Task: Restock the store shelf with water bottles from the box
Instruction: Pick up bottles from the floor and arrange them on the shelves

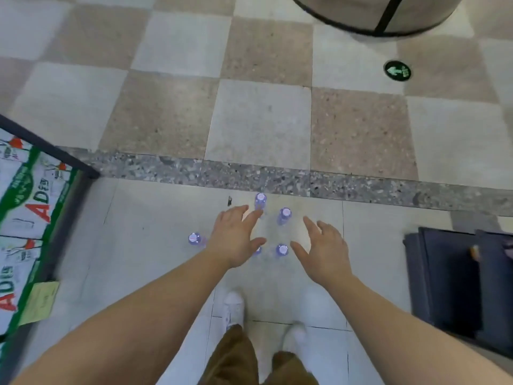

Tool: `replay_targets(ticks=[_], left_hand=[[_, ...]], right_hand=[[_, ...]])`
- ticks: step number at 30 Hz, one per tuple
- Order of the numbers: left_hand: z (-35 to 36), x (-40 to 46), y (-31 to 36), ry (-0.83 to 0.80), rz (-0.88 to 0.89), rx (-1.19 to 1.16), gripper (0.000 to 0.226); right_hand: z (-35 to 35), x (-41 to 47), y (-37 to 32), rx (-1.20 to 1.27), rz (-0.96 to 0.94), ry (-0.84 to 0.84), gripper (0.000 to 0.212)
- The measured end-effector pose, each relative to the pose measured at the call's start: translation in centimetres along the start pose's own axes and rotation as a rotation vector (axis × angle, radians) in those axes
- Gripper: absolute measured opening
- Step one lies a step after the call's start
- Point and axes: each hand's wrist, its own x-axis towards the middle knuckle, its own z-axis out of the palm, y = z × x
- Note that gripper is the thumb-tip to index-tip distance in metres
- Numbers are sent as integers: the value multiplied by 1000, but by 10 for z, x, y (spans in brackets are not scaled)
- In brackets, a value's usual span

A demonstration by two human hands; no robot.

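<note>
Floor (261, 120): checkered tiles, beige and pale grey, crossed by a dark speckled strip; plain pale tiles on the near side.

Cartons (25, 218) at left, green and white print with red letters, cut off by the frame edge; count unclear. A yellow slip (41, 301) lies on one, writing too blurred to read.

Dark bin (460, 282) at right, cut off by the frame; contents hard to make out.

Round tan tub (374, 12) with black trim at top, only its lower part in view.

Green round arrow sticker (397, 70) on the floor near the tub.

Two bare forearms reach down and forward. Left hand (236, 240) is spread wide, fingers straight, holding nothing. Right hand (324, 251) likewise spread, palm inward, holding nothing.

Bottles (284, 215): five purple caps counted, all upright on the pale tile just short of the strip. Four cluster between and under the hands; one of these is mostly hidden by the left thumb. The fifth stands apart, left of the left wrist.

Two white shoes (234, 307) and brown trouser legs below, blurred.
</note>
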Motion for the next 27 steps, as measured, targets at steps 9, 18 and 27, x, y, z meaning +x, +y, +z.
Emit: replay_targets(ticks=[9, 18, 27], left_hand=[[200, 115, -71, -194, 6, -65, 74], [370, 186, -101, -348, -81, -107, 88], [363, 187, -73, -270, -116, -126, 58]], right_hand=[[197, 125, 54, 29, 48, -185, 72], [365, 200, 110, 99, 87, -338, 90], [359, 205, 114, 290, 103, -294, 63]])
